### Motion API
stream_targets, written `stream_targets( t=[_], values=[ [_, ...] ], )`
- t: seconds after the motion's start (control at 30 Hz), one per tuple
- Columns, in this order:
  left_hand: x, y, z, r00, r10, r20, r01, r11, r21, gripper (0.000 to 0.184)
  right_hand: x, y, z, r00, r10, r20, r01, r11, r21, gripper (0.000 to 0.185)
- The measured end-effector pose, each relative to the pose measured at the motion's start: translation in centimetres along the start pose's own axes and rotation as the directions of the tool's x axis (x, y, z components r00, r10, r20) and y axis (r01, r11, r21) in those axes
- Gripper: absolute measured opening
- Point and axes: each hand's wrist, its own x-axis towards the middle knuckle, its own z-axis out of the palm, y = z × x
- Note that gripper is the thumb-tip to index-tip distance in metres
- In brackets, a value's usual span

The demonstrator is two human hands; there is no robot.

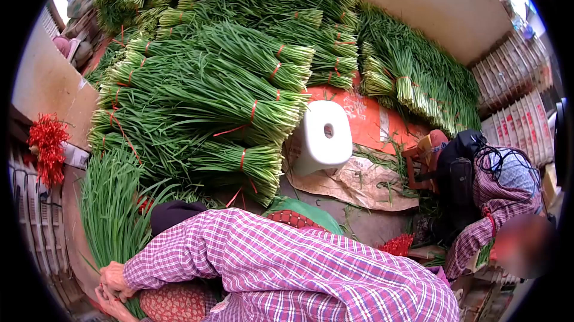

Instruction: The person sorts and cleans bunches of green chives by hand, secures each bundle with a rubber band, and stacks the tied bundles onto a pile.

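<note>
At the lower left, a loose-topped bunch of garlic chives [113,208] stands with its long green leaves pointing up. My right hand [118,278], in a purple plaid sleeve, is closed around the lower part of this bunch. Just below it, my left hand [112,306] is against the same stalks with its fingers bent round them, partly cut off by the dark frame edge. A dark red patterned cloth [173,304] lies beside both hands. The lower stalk ends are mostly hidden.
Tied chive bundles [203,95] with red ties are piled ahead. A white stool [327,134] stands by a brown paper sack [359,184]. Red ties [48,146] hang at the left. Another person [505,184] in plaid sits at the right near stacked crates [520,119].
</note>
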Motion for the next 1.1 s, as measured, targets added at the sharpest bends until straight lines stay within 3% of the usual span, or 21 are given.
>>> stream_targets(
  t=[0.13,0.3,0.37,0.43,0.47,0.5,0.53,0.57,0.6,0.67,0.7,0.73,0.77,0.9,0.97,1.0,1.03,1.1],
  values=[
    [0.9,-1.3,1.3,0.999,0.038,-0.003,-0.038,0.998,-0.053,0.025,-1.0,-0.4,-0.4,1.0,0.005,-0.011,-0.005,1.0,0.022,0.028],
    [1.3,-5.4,1.6,0.996,0.085,0.023,-0.081,0.986,-0.148,0.024,-1.5,-0.1,0.3,0.994,-0.106,-0.038,0.1,0.985,-0.138,0.026],
    [0.9,-7.9,1.1,0.993,0.115,0.015,-0.11,0.975,-0.191,0.023,-1.5,-1.0,0.2,0.991,-0.13,-0.045,0.126,0.989,-0.071,0.024],
    [-1.1,-6.9,1.3,0.99,0.118,-0.077,-0.13,0.978,-0.165,0.024,-1.4,-2.8,-1.2,0.939,-0.342,0.032,0.328,0.865,-0.379,0.022],
    [-2.8,-4.8,1.7,0.981,0.122,-0.152,-0.142,0.982,-0.123,0.026,-1.1,-3.3,-1.1,0.935,-0.355,-0.02,0.316,0.855,-0.411,0.017],
    [-2.5,-3.7,1.7,0.99,0.004,-0.144,-0.04,0.968,-0.248,0.024,-0.8,-3.4,-0.6,0.925,-0.373,-0.072,0.309,0.85,-0.427,0.013],
    [-2.3,-2.5,1.8,0.984,-0.115,-0.133,0.058,0.927,-0.37,0.022,-0.7,-2.9,-0.8,0.953,-0.302,-0.042,0.266,0.891,-0.368,0.017],
    [-3.3,3.5,1.7,0.966,-0.115,-0.231,0.082,0.986,-0.148,0.019,-0.8,-3.6,-2.9,0.973,-0.217,0.08,0.231,0.91,-0.345,0.02],
    [-3.5,4.0,1.7,0.957,-0.004,-0.29,0.004,1.0,0.0,0.02,-0.7,-3.9,-3.6,0.982,-0.165,0.087,0.185,0.929,-0.321,0.021],
    [-4.0,3.7,2.2,0.943,-0.073,-0.324,0.047,0.995,-0.088,0.015,-0.7,-4.1,-4.8,0.995,-0.086,0.058,0.097,0.973,-0.212,0.021],
    [-4.0,6.1,1.7,0.939,-0.116,-0.323,0.131,0.991,0.025,0.015,-0.8,-4.0,-5.3,0.995,-0.065,0.08,0.079,0.978,-0.193,0.017],
    [-3.8,7.0,1.6,0.933,-0.147,-0.328,0.161,0.987,0.015,0.015,-0.7,-4.0,-5.6,0.997,-0.068,0.037,0.073,0.982,-0.173,0.015],
    [-3.5,5.7,2.2,0.929,-0.058,-0.364,0.08,0.996,0.045,0.014,-0.5,-3.8,-6.0,0.996,-0.004,0.093,0.022,0.982,-0.19,0.015],
    [-3.8,6.1,1.4,0.964,-0.106,-0.244,0.097,0.994,-0.046,0.015,0.2,-3.4,-6.6,0.951,0.193,0.242,-0.148,0.97,-0.195,0.019],
    [-3.9,6.4,1.1,0.967,-0.122,-0.223,0.093,0.987,-0.133,0.017,0.2,-3.4,-6.6,0.938,0.249,0.241,-0.207,0.96,-0.189,0.017],
    [-3.4,3.4,2.8,0.972,-0.123,-0.2,0.091,0.983,-0.16,0.018,-0.3,-1.2,-5.0,0.927,0.268,0.263,-0.211,0.951,-0.225,0.018],
    [-3.3,3.2,2.8,0.963,-0.076,-0.257,0.03,0.983,-0.179,0.016,-0.2,-1.2,-5.1,0.918,0.282,0.278,-0.221,0.947,-0.232,0.018],
    [-3.5,3.3,2.7,0.966,-0.111,-0.233,0.057,0.972,-0.226,0.015,0.0,-1.1,-5.1,0.914,0.283,0.291,-0.216,0.946,-0.24,0.018]
  ],
)
